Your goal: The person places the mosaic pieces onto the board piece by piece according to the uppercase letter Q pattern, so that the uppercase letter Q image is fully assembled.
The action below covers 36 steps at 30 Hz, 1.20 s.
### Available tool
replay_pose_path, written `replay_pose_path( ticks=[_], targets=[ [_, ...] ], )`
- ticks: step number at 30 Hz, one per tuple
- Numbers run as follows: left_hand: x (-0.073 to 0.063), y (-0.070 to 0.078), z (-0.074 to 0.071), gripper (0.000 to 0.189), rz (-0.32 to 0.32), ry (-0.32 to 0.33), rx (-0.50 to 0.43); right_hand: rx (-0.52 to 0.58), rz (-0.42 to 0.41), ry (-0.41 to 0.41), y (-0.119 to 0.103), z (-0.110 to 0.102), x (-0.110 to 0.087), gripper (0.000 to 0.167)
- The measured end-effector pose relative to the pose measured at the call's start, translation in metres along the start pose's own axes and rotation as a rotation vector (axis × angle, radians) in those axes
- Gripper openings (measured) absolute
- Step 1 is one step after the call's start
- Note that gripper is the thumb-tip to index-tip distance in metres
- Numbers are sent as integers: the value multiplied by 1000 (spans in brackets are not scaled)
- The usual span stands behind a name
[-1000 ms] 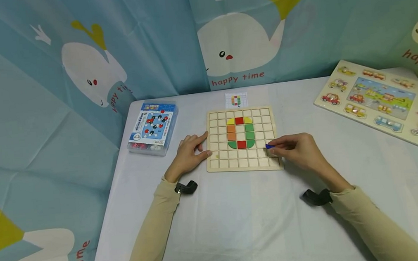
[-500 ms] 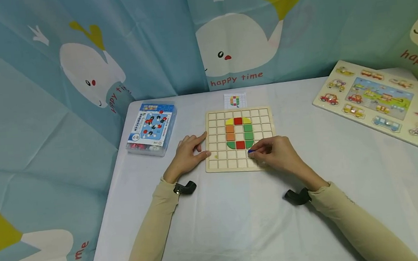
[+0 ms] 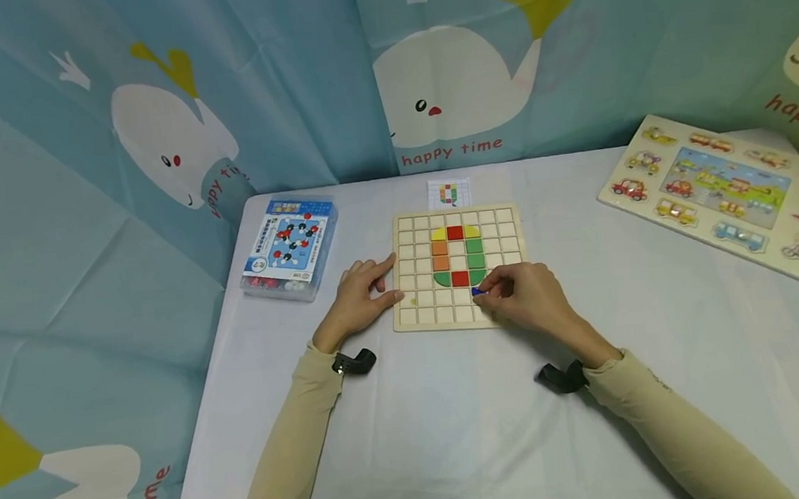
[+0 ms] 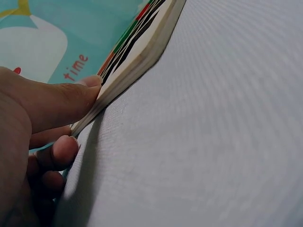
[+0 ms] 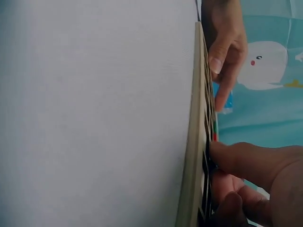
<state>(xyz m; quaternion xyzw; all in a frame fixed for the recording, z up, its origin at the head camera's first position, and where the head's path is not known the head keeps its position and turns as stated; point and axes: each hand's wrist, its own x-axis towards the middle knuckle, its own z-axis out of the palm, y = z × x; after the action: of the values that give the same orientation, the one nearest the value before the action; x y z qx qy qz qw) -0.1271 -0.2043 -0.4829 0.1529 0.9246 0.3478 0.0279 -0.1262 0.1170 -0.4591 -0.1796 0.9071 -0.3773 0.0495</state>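
A square wooden grid board (image 3: 425, 317) lies flat on the white table, with red, yellow, orange and green tiles set in a ring in its cells. Thumb and forefinger of my left hand (image 3: 356, 301) rest spread apart against the board's left edge. In the left wrist view the thumb (image 4: 71, 101) touches that edge, other fingers curled below it. My right hand (image 3: 535, 299) pinches a small blue tile (image 3: 476, 292) between thumb and fingers, over the cells just below the ring's lower right corner. Fingertips partly hide the tile.
Behind the board lies a small pattern card (image 3: 448, 192) printed with a coloured ring and tail. A clear plastic box (image 3: 290, 247) stands at the left. A vehicle puzzle board (image 3: 730, 197) sits back right. Whale-print curtain (image 3: 313, 75) hangs behind the table.
My right hand has carried the blue tile leftward, from the board's right side to just below the ring of tiles. My left hand stays at the board's left edge.
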Motion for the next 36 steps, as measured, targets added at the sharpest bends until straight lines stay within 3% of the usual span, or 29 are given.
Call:
replay_pose_path(
  ticks=[11,36],
  targets=[
    [-5,-2,-1,72,6,13,12,20,-14,-54,1,0,1,14],
    [4,-1,-4,72,-13,-8,10,44,-49,-46,10,-18,5,10]
  ],
)
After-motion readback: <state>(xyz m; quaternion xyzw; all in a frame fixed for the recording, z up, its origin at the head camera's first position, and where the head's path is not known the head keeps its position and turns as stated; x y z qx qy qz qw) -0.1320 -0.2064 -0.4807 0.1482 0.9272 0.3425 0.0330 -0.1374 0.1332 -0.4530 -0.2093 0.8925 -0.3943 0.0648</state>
